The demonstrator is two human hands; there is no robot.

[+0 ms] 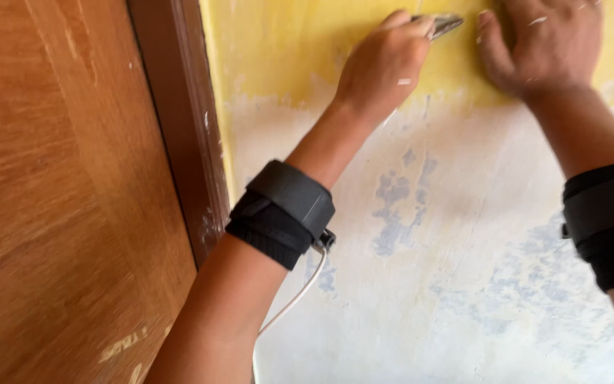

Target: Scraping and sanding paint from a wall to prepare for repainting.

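Note:
My left hand is closed around a metal scraper, whose blade tip pokes out against the yellow-painted wall near the top of the view. My right hand lies on the same wall just right of the blade, fingers slightly bent, holding nothing. Both forearms carry black wrist bands, and a thin white cable hangs from the left one. Most of the scraper's handle is hidden inside my left fist.
Below the yellow band the wall is scraped down to whitish plaster with blue-grey patches. A dark brown door frame and a wooden door fill the left side of the view.

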